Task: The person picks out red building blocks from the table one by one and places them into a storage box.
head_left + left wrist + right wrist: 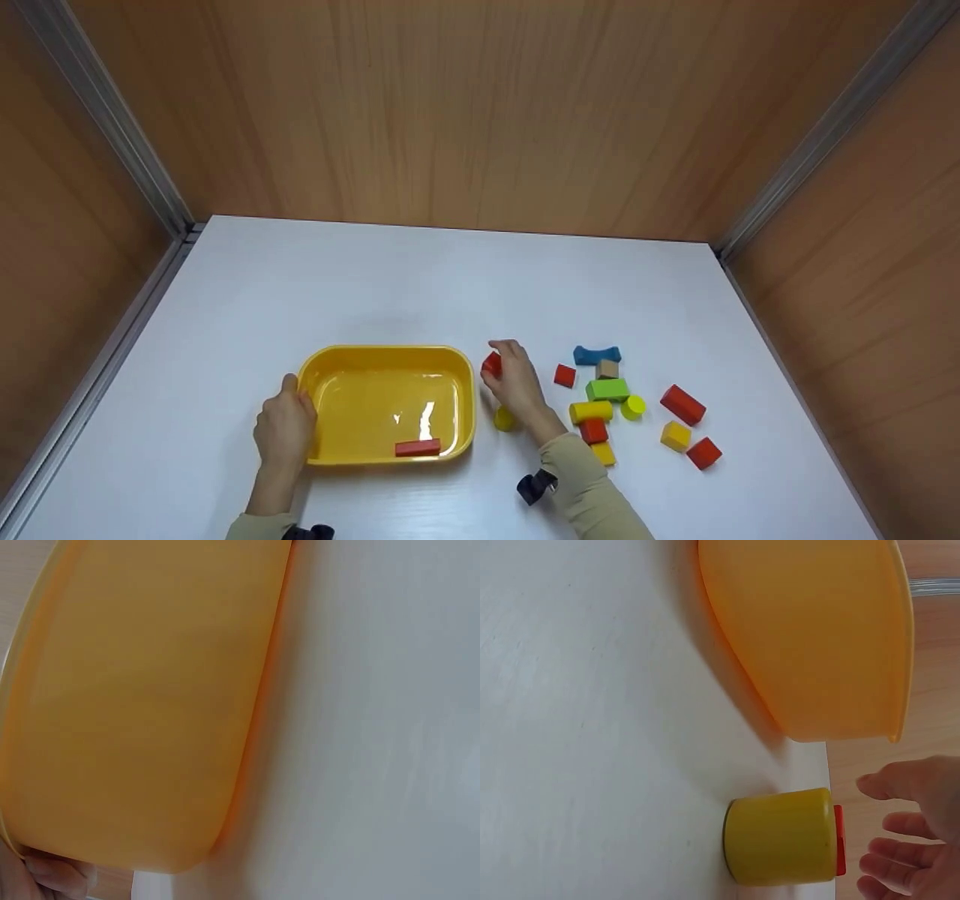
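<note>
My left hand (pixel 285 427) grips the left rim of a yellow plastic tray (pixel 390 349); curled fingers (pixel 60 876) show at the rim in the left wrist view. A long red block (pixel 418 448) lies inside the tray, near its front right. Right of the tray, my right hand (pixel 520 382) hovers by a red block (pixel 491 364). Its thumb and fingers stand apart in the right wrist view, with nothing between them. A yellow cylinder (pixel 780 840) stands upright on the table in that view, partly hiding a red block (pixel 841 840).
Right of my right hand lie a blue notched block (pixel 596 355), a small red block (pixel 565 376), a green block (pixel 607 390), a lying yellow cylinder (pixel 590 412) and several other blocks. A larger red block (pixel 683 404) lies farther right. Wooden panels (pixel 480 112) enclose the white table.
</note>
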`<state>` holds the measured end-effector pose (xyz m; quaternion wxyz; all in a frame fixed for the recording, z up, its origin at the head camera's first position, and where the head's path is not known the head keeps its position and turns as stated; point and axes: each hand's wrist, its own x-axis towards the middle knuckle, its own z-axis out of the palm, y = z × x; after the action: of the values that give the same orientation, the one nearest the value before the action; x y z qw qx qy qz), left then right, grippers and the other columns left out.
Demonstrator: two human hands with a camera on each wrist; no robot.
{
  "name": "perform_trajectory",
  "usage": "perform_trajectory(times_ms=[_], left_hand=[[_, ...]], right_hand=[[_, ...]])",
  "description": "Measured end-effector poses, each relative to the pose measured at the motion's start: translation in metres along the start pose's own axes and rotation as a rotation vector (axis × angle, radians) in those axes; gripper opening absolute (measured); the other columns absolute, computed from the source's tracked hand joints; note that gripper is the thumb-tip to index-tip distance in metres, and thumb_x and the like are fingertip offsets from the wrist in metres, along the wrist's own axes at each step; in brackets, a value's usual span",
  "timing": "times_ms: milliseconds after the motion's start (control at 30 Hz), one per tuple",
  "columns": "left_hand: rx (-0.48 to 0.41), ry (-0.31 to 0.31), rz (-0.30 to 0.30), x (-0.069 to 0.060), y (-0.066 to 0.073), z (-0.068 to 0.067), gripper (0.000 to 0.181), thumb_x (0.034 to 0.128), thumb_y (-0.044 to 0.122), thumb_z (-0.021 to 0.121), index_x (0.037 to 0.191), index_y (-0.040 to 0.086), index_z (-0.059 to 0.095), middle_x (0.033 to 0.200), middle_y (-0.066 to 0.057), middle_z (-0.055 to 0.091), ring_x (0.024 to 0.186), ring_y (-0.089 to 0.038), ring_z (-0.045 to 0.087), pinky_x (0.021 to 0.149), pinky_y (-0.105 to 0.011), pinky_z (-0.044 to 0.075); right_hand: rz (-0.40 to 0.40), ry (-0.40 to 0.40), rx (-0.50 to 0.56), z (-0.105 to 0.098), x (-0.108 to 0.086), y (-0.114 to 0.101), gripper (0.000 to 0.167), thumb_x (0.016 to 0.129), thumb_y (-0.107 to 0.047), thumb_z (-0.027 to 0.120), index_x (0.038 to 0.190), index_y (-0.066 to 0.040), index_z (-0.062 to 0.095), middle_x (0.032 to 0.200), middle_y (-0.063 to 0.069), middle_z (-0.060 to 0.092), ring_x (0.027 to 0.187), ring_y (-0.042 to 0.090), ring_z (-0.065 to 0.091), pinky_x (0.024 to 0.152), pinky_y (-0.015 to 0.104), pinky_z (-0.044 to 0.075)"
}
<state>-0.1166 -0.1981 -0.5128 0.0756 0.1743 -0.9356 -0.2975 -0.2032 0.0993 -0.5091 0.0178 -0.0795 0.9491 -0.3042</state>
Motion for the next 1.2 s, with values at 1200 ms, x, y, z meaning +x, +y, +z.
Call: perform_trajectory(times_ms=[1200], left_hand=[[-0.010,0.018,0.024,0.001,0.000,0.000,0.021,0.0897,0.005,0.044,0.107,-0.007,0.044,0.066,-0.015,0.053,0.046,-0.020,0.046,0.039,-0.031,0.037]], right_hand=[[0.002,-0.097,-0.062,0.010,0.011,0.010,0.037,0.084,-0.010,0.060,0.119,-0.011,0.050,0.104,0.005,0.050,0.089,0.017,0.048,0.086,0.033,0.042]])
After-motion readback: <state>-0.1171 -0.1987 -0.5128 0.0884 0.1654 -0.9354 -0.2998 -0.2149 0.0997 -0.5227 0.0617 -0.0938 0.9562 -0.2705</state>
